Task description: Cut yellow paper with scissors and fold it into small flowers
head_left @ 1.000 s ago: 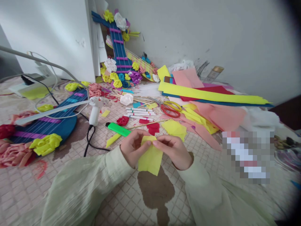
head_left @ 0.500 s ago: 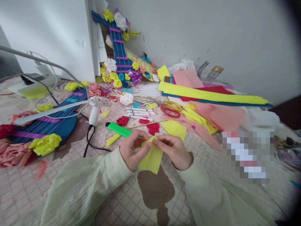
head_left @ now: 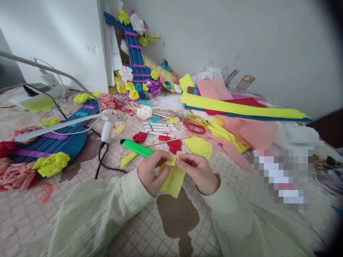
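left hand [head_left: 154,173] and right hand [head_left: 199,173] are pinching yellow paper [head_left: 174,182] near its top | paper is hanging between them, above the surface [head_left: 142,232] | pinching softly should help stop rips

Left hand [head_left: 153,173]: curled, toward one o'clock.
Right hand [head_left: 202,174]: pinching, toward ten o'clock.
Forearms [head_left: 104,205]: sleeved, from eight and five o'clock.
Fingertips [head_left: 181,164]: close together, contact unclear.

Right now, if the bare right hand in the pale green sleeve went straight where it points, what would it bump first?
Probably the bare left hand, just ahead of the right hand, holding the same thin yellow paper sheet; exact depth is hard to judge.
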Demonstrator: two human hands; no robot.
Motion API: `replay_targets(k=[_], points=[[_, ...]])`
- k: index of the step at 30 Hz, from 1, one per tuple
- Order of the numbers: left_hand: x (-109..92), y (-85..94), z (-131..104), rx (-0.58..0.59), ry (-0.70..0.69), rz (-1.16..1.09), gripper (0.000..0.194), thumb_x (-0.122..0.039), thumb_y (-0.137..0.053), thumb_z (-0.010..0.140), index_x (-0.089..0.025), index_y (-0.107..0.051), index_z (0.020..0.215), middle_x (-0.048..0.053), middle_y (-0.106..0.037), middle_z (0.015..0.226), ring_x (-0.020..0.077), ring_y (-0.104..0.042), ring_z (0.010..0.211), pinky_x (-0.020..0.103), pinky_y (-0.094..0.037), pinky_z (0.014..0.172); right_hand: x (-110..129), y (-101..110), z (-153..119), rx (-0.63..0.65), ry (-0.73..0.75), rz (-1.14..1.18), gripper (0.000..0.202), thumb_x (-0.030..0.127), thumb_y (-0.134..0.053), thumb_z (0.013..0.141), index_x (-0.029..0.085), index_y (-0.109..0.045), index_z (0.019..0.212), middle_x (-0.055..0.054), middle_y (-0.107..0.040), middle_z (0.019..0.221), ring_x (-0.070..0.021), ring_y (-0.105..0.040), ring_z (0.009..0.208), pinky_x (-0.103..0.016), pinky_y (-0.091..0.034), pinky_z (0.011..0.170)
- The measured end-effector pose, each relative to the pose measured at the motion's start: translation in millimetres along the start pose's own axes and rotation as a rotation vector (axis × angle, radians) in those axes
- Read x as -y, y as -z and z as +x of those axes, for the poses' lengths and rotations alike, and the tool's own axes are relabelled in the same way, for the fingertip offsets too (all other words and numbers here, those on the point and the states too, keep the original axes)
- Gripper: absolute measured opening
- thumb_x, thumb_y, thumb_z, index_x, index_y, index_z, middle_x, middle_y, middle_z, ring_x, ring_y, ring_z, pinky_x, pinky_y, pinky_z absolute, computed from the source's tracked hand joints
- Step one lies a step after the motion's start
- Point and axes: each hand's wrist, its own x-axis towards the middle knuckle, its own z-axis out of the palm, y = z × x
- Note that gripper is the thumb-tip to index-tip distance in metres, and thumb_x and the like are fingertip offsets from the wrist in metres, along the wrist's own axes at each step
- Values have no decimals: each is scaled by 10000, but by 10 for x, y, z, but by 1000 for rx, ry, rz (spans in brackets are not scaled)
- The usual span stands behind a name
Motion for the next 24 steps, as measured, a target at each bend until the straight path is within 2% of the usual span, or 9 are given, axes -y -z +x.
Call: replay_targets(k=[4,10,16,24], points=[[-3,-1,-11,17,27,-37,110,-180,-468,734,-152,-487,839,39,-543,765,125,-536,678,252,-452,612,13,-4,-6,-4,13,-10,159,302,-598,646,143,-596,648,8,-535,595,-91,-462,562,-221,-385,518],[82,-27,-5,3,164,-208,66,-206,-473,753,-159,-464,799,7,-514,693,104,-526,623,225,-443,561,37,-10,-10,-5,22,-34,174,324,-603,645,150,-599,651,6,-547,589,-94,-472,558,-224,-395,519],[90,-45,-8,35,214,-264,114,-225,-492,741,-164,-456,831,16,-545,731,115,-551,661,251,-462,606,34,12,9,7,61,-75,183,320,-619,636,160,-609,723,-16,-597,676,-116,-519,629,-241,-421,570],[34,-60,25,50,318,-376,222,-265,-553,690,-152,-451,852,20,-546,691,117,-550,619,256,-460,577,18,14,2,12,54,-128,156,313,-585,665,160,-610,672,-18,-606,648,-124,-535,621,-255,-432,576]])
